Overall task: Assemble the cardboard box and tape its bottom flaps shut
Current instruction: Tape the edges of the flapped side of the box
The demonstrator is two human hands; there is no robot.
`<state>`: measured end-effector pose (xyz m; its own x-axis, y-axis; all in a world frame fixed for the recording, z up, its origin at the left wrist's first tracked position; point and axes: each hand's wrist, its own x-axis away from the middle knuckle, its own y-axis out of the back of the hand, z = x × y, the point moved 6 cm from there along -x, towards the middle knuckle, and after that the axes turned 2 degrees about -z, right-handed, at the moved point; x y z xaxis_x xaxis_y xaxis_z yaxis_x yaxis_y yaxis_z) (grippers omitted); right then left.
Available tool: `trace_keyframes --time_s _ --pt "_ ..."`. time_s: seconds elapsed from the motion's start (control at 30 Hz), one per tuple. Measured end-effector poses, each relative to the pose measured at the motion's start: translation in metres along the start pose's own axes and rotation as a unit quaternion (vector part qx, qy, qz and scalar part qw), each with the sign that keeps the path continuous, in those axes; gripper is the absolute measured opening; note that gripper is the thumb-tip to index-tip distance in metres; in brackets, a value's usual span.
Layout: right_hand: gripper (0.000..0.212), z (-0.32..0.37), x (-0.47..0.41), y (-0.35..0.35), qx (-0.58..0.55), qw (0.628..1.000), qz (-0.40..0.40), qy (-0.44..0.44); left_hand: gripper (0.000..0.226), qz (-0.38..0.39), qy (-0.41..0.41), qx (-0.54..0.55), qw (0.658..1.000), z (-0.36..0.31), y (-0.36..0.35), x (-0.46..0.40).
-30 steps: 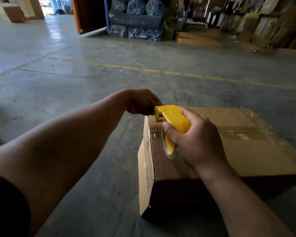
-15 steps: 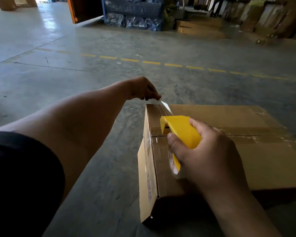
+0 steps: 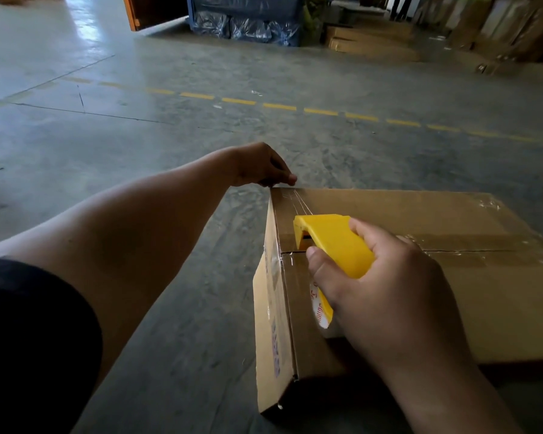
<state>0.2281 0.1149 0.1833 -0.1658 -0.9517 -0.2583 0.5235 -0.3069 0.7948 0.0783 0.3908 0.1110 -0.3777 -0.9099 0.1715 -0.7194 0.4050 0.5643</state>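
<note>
A brown cardboard box lies on the concrete floor with its closed flaps facing up and clear tape along the centre seam. My right hand grips a yellow tape dispenser on the box's left part, near the seam. A strip of clear tape runs from the dispenser to the far left corner of the box. My left hand pinches the tape's end down at that corner, fingers curled over the edge.
Grey concrete floor surrounds the box, crossed by a dashed yellow line. Wrapped bundles on a blue rack and flat cardboard stacks stand far off at the back.
My right hand has drawn the dispenser toward me along the box's left edge, and more tape is laid. My left hand stays at the far corner on the tape's end.
</note>
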Motion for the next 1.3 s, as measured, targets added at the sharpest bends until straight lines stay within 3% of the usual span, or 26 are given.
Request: trace_keyframes --time_s 0.2,0.3,0.4,0.53,0.6,0.7,0.77,0.87,1.07,1.17,1.3 --pt "0.081 0.001 -0.001 -0.003 0.005 1.000 0.005 -0.009 0.014 0.011 0.023 0.018 1.000 0.010 -0.007 -0.002" --pt "0.080 0.002 -0.003 -0.003 0.010 1.000 0.000 -0.012 0.028 0.036 0.060 0.023 0.997 0.016 -0.010 -0.001" --pt "0.076 0.003 -0.006 -0.003 0.018 1.000 -0.001 -0.013 0.040 0.032 0.059 -0.043 0.997 0.012 -0.008 0.003" --pt "0.074 0.004 -0.009 -0.005 0.030 0.999 -0.002 -0.019 0.043 -0.057 -0.049 -0.161 0.984 -0.003 -0.006 0.012" --pt "0.073 0.004 -0.007 -0.004 0.031 0.999 0.001 -0.020 0.039 -0.122 -0.117 -0.162 0.972 -0.009 -0.005 0.022" --pt "0.070 0.007 -0.006 -0.001 0.038 0.999 -0.001 -0.014 0.025 -0.207 -0.238 -0.191 0.929 -0.021 -0.003 0.042" --pt "0.069 0.008 -0.007 -0.001 0.047 0.999 -0.001 -0.012 0.019 -0.187 -0.259 -0.221 0.922 -0.029 -0.011 0.051" --pt "0.070 0.010 -0.007 -0.001 0.051 0.999 -0.004 -0.014 0.027 -0.110 -0.203 -0.270 0.935 -0.024 -0.030 0.053" --pt "0.067 0.014 -0.008 0.001 0.049 0.999 -0.005 -0.024 0.037 -0.076 -0.103 -0.255 0.958 -0.017 -0.040 0.048" --pt "0.060 0.015 -0.007 0.002 0.056 0.998 -0.006 -0.017 0.047 -0.081 -0.147 -0.278 0.946 -0.024 -0.048 0.050" --pt "0.056 0.014 -0.006 0.001 0.061 0.998 -0.007 -0.007 0.052 -0.002 -0.191 -0.372 0.908 -0.012 -0.074 0.054"
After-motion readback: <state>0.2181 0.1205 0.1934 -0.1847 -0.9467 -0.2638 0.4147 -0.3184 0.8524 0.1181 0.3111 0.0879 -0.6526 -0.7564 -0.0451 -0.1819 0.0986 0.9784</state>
